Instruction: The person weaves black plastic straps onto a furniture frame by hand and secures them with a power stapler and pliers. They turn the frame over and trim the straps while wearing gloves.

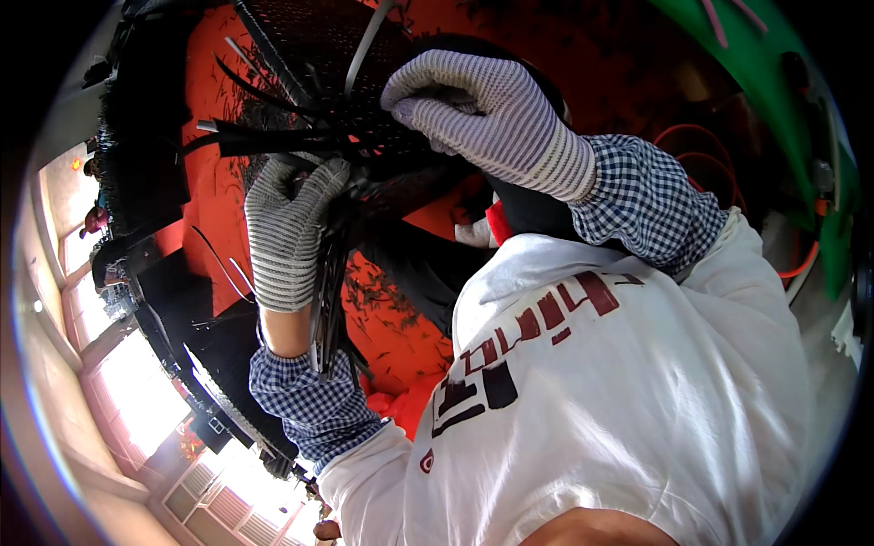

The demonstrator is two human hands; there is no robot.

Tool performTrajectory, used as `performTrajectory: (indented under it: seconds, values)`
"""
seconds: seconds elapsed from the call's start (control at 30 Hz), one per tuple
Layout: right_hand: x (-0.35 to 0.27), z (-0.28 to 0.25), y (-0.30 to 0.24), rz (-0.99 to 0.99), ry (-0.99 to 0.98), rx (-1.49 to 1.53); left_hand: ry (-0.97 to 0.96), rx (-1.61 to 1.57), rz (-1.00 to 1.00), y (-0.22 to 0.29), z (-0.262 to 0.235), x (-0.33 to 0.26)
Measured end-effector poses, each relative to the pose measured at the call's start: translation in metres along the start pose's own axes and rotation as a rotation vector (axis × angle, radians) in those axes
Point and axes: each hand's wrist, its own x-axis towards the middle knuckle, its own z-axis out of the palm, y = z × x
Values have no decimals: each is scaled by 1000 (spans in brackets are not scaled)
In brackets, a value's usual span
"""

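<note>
My left hand [289, 223], in a grey-striped knit glove, is closed around flat black strips [273, 141] whose ends splay out past the fingertips. More dark strips [330, 300] hang in a bundle beside its wrist. In a matching glove, my right hand [492, 118] is curled into a pinch at upper centre; what its fingers hold, if anything, is hidden. Just left of that hand lies a black perforated or woven sheet [337, 45], with a pale grey strip [366, 45] standing up from it. Deep shadow hides where strips and sheet meet.
A red sheet [382, 318] scattered with small black scraps lies beneath. Bulky black material [146, 136] borders it on the left. Green material [756, 82] and an orange-red cord [701, 146] are at the right. Bright windows [141, 387] and distant people show at far left.
</note>
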Motion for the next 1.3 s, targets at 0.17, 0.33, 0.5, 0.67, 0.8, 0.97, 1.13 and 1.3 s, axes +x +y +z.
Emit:
performTrajectory:
  seconds: [0.17,0.33,0.5,0.67,0.8,0.97,1.13,1.3]
  values:
    - [-1,1,8,-146,-94,-27,28,69,35,1,2,1]
    - [6,17,-12,-82,-173,-156,23,89,-12,4,-6,0]
    - [14,30,-10,-292,-11,-228,47,-22,47,8,-2,0]
    - [14,28,-22,-268,-64,-125,-35,-63,101,13,-2,-5]
    - [8,19,-27,-231,-108,-179,-3,-91,102,22,2,-14]
    - [12,28,-34,-113,-100,-195,5,-6,188,24,0,-8]
    - [16,30,-35,-49,-130,-179,50,-17,124,26,1,-12]
    - [15,32,-37,7,-117,-157,96,122,141,31,1,-14]
